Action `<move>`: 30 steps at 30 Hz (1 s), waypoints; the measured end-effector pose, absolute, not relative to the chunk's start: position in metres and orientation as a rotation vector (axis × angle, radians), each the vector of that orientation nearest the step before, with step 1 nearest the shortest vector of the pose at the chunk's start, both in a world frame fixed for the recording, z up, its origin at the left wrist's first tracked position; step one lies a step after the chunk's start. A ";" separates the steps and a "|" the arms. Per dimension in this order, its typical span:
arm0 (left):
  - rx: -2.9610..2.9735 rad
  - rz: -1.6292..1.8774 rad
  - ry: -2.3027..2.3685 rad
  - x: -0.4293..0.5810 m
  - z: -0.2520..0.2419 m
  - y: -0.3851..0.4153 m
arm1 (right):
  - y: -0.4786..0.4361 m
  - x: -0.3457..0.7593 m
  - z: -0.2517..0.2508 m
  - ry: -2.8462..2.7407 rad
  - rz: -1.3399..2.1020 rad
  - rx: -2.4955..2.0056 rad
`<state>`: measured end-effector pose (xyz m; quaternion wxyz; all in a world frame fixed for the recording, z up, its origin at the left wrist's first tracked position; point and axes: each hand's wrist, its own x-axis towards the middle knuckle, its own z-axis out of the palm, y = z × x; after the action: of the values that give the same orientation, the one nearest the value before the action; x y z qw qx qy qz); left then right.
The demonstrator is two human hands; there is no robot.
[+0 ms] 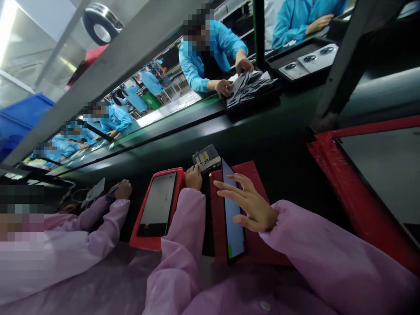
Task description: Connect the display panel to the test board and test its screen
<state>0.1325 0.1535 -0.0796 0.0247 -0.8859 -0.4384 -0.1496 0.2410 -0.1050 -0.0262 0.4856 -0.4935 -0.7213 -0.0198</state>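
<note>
Right hand fingers spread, seemingly touching phone

No text, brand, number or sign can be read anywhere here. The small grey device held at the far end of the red tray carries a yellow sticker and a white label, but any print on them is too small and blurred to make out. The phone screen shows only a pale glow with a green patch at its near corner, no legible characters. The packets in the far worker's tray show no readable print either.
</note>
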 end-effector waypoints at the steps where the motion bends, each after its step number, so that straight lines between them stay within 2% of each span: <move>1: -2.739 -0.464 -1.356 0.132 -0.081 0.154 | -0.106 0.241 -0.026 -1.766 -0.040 -1.209; 11: -2.738 -0.515 -1.365 0.130 -0.083 0.151 | -0.108 0.244 -0.029 -1.781 -0.067 -1.279; 22: -2.774 -0.423 -1.417 0.135 -0.081 0.149 | -0.106 0.243 -0.030 -1.788 -0.035 -1.293; 30: -2.786 -0.548 -1.443 0.134 -0.083 0.148 | -0.105 0.241 -0.030 -1.784 -0.080 -1.298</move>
<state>0.1341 0.1477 -0.0826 -0.0215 -0.8745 -0.4530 -0.1720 0.2414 -0.1049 -0.0303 0.4503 -0.5250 -0.7215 -0.0325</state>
